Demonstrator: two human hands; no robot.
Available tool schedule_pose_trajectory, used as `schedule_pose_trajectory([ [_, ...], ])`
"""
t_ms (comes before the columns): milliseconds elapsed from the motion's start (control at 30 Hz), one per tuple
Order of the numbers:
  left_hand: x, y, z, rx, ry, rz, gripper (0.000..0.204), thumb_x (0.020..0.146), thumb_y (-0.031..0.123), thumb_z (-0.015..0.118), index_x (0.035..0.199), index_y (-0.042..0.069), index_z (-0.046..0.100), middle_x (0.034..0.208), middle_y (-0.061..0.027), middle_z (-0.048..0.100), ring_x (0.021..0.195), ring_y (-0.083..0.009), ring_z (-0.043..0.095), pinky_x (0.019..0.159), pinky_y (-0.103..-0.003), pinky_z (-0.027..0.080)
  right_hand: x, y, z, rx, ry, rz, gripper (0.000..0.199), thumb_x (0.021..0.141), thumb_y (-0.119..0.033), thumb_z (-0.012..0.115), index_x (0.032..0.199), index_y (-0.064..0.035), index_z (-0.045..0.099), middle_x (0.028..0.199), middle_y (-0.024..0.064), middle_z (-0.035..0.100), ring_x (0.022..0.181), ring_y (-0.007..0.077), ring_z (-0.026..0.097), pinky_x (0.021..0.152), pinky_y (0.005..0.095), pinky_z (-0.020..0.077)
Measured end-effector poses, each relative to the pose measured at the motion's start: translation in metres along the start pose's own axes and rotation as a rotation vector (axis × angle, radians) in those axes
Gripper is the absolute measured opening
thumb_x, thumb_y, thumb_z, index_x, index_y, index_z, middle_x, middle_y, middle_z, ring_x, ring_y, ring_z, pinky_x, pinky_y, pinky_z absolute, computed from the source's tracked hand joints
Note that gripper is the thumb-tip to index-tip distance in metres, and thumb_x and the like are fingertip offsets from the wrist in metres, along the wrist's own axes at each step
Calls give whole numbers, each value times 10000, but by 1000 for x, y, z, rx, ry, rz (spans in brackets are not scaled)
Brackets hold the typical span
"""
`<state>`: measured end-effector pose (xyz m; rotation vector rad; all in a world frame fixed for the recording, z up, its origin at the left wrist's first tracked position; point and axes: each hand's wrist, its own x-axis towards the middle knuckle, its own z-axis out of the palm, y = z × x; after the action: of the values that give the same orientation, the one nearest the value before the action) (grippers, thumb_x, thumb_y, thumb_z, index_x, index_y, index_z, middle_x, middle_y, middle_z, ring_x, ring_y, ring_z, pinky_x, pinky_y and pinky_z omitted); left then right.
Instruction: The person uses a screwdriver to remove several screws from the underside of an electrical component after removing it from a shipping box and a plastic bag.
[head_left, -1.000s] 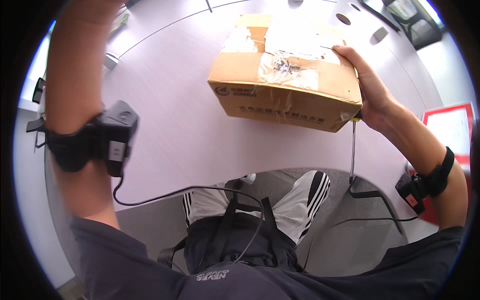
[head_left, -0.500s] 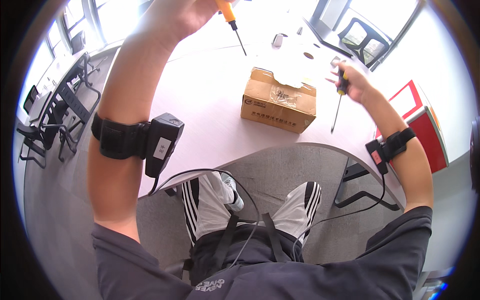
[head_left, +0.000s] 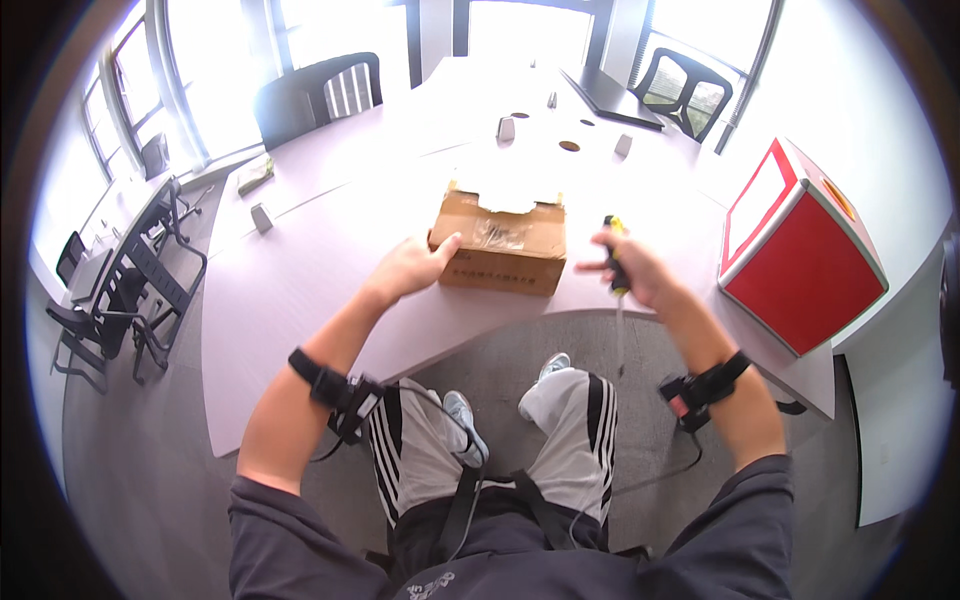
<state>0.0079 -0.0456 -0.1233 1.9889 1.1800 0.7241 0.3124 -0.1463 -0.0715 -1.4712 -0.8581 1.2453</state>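
A brown cardboard box (head_left: 503, 250) sits near the table's front edge, with clear tape on its top and a torn flap at the back. My left hand (head_left: 412, 268) grips the box's left side, thumb over the top edge and the other fingers partly hidden. Just right of the box, my right hand (head_left: 640, 268) holds a screwdriver (head_left: 617, 270) with a black and yellow handle. Its thin metal shaft points down past the table edge, and a couple of fingers stick out toward the box.
A red and white box (head_left: 800, 265) with a round hole stands at the table's right. Farther back are a dark laptop (head_left: 612, 97), small grey-white sockets (head_left: 506, 128) and round table holes (head_left: 569, 146). Black chairs (head_left: 325, 95) stand beyond the pale table (head_left: 310, 260).
My left hand has come down to the box's left side; the orange-handled screwdriver it held is out of sight. My right hand still holds its screwdriver, now beside the box. The view has shifted.
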Motion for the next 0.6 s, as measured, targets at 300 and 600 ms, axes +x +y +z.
schedule_pose_trajectory([
  [300, 1, -45, -43, -68, 358, -138, 472, 967, 396, 534, 1174, -28, 560, 983, -113, 645, 580, -132, 564, 542, -283, 481, -75, 44, 113, -70, -515, 72, 448, 897, -229, 645, 1219, -37, 401, 938, 96, 584, 608, 158, 659, 373, 238, 400],
  [600, -73, 37, -49, 490, 229, 193, 538, 755, 482, 758, 974, 57, 511, 814, -52, 551, 577, -159, 507, 552, -303, 435, -48, -17, 80, -732, -91, -680, 461, 814, -246, 749, 1095, -10, 470, 889, 174, 649, 796, 278, 658, 709, 379, 505],
])
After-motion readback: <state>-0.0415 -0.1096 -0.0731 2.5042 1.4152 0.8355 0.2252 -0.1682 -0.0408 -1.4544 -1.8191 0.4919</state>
